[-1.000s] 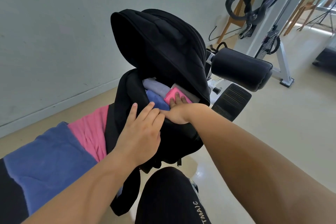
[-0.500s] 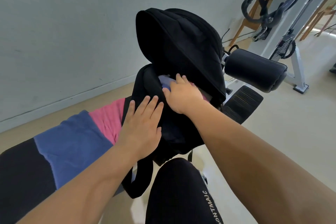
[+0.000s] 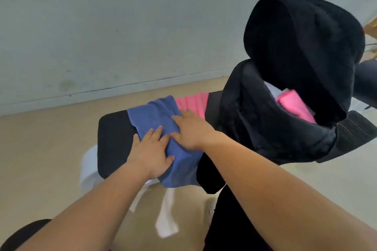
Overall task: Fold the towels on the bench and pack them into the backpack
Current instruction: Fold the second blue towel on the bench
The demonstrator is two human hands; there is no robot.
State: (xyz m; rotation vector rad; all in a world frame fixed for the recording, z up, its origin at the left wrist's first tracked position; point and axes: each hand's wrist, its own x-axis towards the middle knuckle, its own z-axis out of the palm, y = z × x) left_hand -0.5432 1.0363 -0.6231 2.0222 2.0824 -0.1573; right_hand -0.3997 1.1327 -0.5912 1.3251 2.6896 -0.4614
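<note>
As seen from the head cam, the blue towel (image 3: 155, 116) is laid across the black padded bench (image 3: 114, 140), long axis running near-to-far, near end draped over the bench edge; the fabric looks soft and is rumpled w/ creases. The left hand (image 3: 150, 155) and right hand (image 3: 191, 130) are pressed flat on it, fingers straight, nothing gripped. A ribbed pink towel (image 3: 193, 102) is spread touching it, on the side twd the backpack (image 3: 255, 120). That black fabric pack is stood upright at the bench's right end, flap (image 3: 302, 47) raised; a folded pink towel (image 3: 293, 106) is tucked inside, slanting down-right, beside a pale cloth (image 3: 271, 89).
</note>
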